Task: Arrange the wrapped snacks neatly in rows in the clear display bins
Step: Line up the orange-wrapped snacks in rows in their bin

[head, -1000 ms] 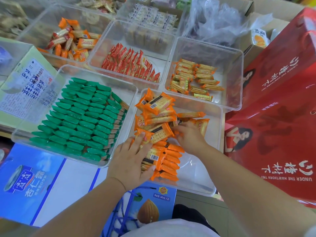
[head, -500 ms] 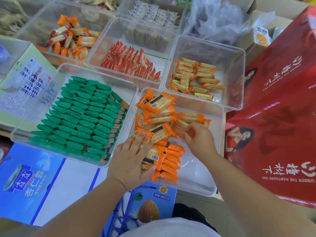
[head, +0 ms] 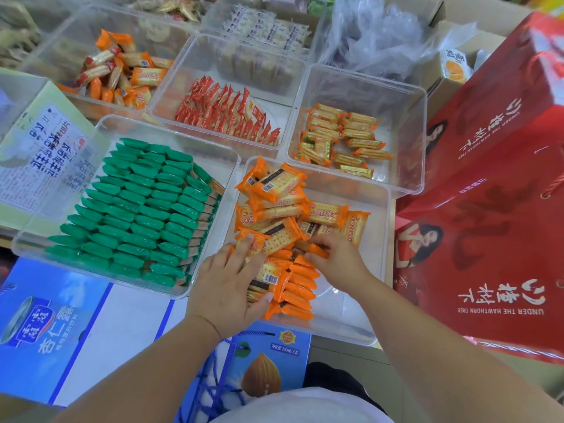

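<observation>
- The orange snacks [head: 274,193] lie in the near clear bin [head: 388,239], right in front of the person. Most are a loose pile at the far end, some flat and some tilted, barcodes up.
- Closer in, a short row of them [head: 300,288] stands on edge, packed side by side along the bin's left half (the right half of the floor shows bare plastic).
- The left hand [head: 225,288] rests on the near left of the pile. Its fingers are spread and laid fairly straight over the packs, and its thumb presses against the near end of the stack.
- The right hand [head: 338,259] reaches in from the right, fingers curled, pinching an orange pack [head: 317,250] at the head of the standing row.
- Just left, touching this bin, a second clear bin [head: 171,131] holds green snacks [head: 137,209] in tidy overlapping rows.
- Behind are more clear bins: red snacks [head: 225,114] standing in a line, gold-wrapped biscuits [head: 341,138] in loose rows, and mixed orange packs [head: 119,71] at far left.
- Red gift boxes [head: 488,209] stand on the right, and a blue drinks carton [head: 61,325] lies under the green bin's near edge.
</observation>
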A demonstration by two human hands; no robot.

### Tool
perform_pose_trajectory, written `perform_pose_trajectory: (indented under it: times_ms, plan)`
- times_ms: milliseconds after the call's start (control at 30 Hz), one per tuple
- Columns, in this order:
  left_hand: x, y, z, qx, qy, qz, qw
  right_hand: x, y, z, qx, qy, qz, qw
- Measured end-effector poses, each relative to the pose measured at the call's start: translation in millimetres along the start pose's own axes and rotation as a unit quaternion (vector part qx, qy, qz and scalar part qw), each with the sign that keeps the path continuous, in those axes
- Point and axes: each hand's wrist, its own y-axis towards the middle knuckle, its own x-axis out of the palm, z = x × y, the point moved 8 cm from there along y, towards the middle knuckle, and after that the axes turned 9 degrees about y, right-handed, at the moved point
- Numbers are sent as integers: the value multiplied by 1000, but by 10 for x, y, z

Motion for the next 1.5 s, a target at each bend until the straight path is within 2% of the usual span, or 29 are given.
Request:
perform_pose_trajectory:
  times_ms: [200,367,467,600,667,733,800,867,1000,1133,1267,1500]
  plan:
    - [7,4,-5,-1,-2,-4,1000,212,32,93,98,98,-67,988]
    - [20,4,-11,3,-3,3,1000,292,32,41,96,93,-111,985]
    - [34,5,-17,2,1,3,1000,306,53,44,90,53,-151,983]
    - [44,2,-19,3,5,1,1000,237,153,4,45,-87,-195,976]
    - [39,4,-16,3,4,4,1000,111,255,-101,-1,-99,-146,984]
    - [43,6,-11,5,4,4,1000,-130,363,-236,-49,-104,-26,993]
    - [45,7,-12,7,8,4,1000,-382,441,-364,-92,-154,103,978]
    - [44,10,-12,8,12,5,1000,-478,520,-411,-102,-231,153,955]
    - [56,10,2,16,15,2,1000,-322,697,-285,-86,-411,83,904]
    - [61,10,-1,17,14,-2,1000,-258,787,-168,-70,-462,62,882]
    - [60,12,0,16,9,-13,1000,-215,875,-93,-24,-403,29,915]
    - [33,9,6,14,15,-8,1000,-273,997,-104,-32,-319,-37,947]
